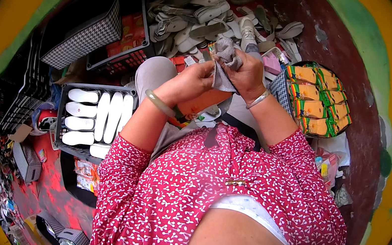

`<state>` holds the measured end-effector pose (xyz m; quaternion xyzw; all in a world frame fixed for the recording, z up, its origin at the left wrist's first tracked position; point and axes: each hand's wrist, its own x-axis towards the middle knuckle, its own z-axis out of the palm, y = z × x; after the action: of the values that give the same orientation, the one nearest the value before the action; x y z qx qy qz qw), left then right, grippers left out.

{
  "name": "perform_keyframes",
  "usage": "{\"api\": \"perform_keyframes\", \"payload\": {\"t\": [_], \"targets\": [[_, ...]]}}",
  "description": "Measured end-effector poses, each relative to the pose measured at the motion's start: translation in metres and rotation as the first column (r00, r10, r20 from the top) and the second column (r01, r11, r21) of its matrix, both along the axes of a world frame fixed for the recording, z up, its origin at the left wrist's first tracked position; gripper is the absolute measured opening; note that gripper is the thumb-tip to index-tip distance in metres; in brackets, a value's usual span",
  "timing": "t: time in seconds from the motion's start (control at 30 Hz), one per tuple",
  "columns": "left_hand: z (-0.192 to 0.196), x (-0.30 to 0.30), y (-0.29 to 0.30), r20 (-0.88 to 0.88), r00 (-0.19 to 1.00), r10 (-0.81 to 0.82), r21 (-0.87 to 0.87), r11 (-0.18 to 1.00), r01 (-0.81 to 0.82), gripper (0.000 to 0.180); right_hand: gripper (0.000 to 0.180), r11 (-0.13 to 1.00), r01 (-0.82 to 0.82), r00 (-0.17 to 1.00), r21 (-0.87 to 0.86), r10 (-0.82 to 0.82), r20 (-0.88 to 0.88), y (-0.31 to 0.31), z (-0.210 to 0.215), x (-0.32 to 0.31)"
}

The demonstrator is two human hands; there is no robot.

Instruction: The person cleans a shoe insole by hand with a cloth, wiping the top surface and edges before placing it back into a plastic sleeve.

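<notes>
A grey, textured cloth (222, 79) is held up in front of me between my two hands, above my lap. My left hand (198, 78) pinches its left edge with fingers closed. Around its bunched upper part, my right hand (248, 76) is wrapped in a grip. Whether anything sits inside the folds is hidden. Below the hands lies a flat orange-brown piece (203, 102), partly covered by my left forearm. Just beyond them is a heap of pale slippers and soles (187, 23).
At left, a dark basket (60, 122) holds white soles (101, 116). A houndstooth bin (82, 43) stands above a crate (119, 58) with red packs. On the right, a basket holds orange-and-green packages (304, 92). More bins (26, 161) and small goods line the far left.
</notes>
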<state>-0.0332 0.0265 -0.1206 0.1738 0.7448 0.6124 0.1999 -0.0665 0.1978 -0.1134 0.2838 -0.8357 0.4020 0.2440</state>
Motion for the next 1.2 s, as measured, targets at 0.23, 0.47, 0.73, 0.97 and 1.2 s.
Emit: {"api": "perform_keyframes", "payload": {"t": [0.23,0.47,0.73,0.97,1.2], "targets": [[0.006,-0.004,-0.001,-0.020,1.000,-0.020,-0.027,0.999,0.019,0.032,0.026,0.992,0.062,0.993,-0.112,-0.051,0.103,-0.006,-0.002,-0.008],[0.014,0.003,-0.015,0.148,0.987,-0.066,-0.014,0.998,0.068,0.036,0.039,0.911,0.292,0.932,-0.292,-0.203,0.299,0.022,-0.005,-0.041],[0.013,0.008,-0.046,0.305,0.924,0.230,0.549,0.750,-0.368,0.038,0.067,0.465,0.130,0.574,-0.876,0.685,0.448,0.113,-0.008,-0.063],[0.022,0.001,-0.029,0.260,0.930,0.260,0.596,0.714,-0.366,0.037,0.095,0.214,-0.008,0.311,-0.977,0.929,0.200,0.046,-0.005,-0.019],[0.017,0.006,-0.018,0.024,0.956,0.292,0.391,0.877,-0.278,0.038,0.101,0.109,0.088,0.226,-0.990,0.966,0.127,0.016,0.021,-0.012]]}}
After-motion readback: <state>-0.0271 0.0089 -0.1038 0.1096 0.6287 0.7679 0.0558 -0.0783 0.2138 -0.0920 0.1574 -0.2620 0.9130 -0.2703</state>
